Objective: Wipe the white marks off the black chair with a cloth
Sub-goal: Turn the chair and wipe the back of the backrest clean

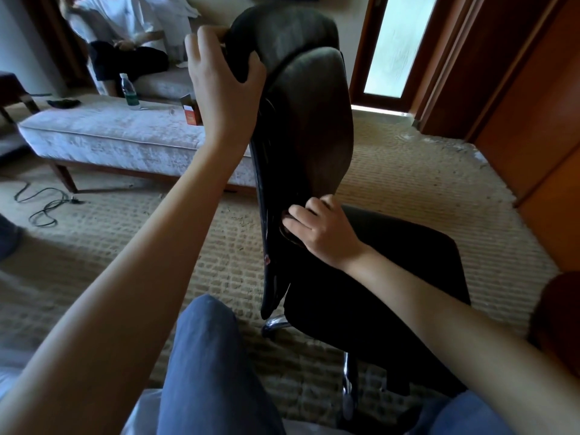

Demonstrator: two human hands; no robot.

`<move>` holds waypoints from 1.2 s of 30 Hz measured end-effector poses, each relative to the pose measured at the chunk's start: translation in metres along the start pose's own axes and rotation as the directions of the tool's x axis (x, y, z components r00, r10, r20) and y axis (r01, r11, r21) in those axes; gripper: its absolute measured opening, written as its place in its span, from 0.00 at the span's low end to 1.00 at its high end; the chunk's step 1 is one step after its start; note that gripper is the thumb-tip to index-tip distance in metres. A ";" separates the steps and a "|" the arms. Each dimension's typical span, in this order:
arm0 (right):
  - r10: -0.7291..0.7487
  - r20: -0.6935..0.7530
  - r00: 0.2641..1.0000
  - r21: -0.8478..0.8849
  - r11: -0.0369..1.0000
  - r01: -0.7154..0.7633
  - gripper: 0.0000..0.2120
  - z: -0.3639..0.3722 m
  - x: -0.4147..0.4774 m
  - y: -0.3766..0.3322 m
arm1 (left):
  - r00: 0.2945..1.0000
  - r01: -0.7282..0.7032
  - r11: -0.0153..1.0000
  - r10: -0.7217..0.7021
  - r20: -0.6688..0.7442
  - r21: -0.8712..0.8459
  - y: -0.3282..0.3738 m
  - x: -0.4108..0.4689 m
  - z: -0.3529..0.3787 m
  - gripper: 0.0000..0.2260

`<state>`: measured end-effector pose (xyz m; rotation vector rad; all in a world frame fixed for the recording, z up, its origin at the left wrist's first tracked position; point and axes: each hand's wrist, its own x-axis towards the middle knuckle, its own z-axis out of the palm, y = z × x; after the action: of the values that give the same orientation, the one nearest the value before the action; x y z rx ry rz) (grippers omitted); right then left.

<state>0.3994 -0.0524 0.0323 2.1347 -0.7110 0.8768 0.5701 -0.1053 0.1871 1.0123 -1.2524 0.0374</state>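
Black swivel chair (314, 136): our left hand (219, 73) grips the top of its headrest, fingers wrapped over the edge. Our right hand (320, 230) curls its fingers against the lower backrest; whether it holds a cloth we cannot tell. This chair stands on beige patterned carpet (408, 189) just before our knees. Behind it, a pale upholstered ottoman (110, 133) carries a clear plastic bottle (128, 91).

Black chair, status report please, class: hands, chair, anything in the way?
Both busy: left grip holds headrest of black office chair; right grip curled on its lower backrest edge. No cloth or white marks visible. Nothing obstructing.
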 end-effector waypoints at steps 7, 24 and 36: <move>-0.151 0.294 0.944 0.020 0.988 0.152 0.11 0.035 -0.083 -0.045 | 1.000 -0.003 1.000 0.003 0.021 0.010 0.001 0.000 -0.002 0.16; 0.157 -0.244 0.957 0.186 0.976 -0.113 0.09 -0.031 0.149 0.026 | 0.984 0.148 0.969 -0.125 0.125 -0.197 -0.002 0.009 -0.021 0.10; -0.294 0.182 0.938 0.058 0.956 0.288 0.10 0.025 -0.016 -0.030 | 0.970 0.206 0.959 -0.174 0.168 -0.195 0.000 0.011 -0.020 0.02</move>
<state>0.4192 -0.0502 -0.0047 2.2969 -0.4574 0.5341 0.5894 -0.0977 0.1961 0.9583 -1.2585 -0.3205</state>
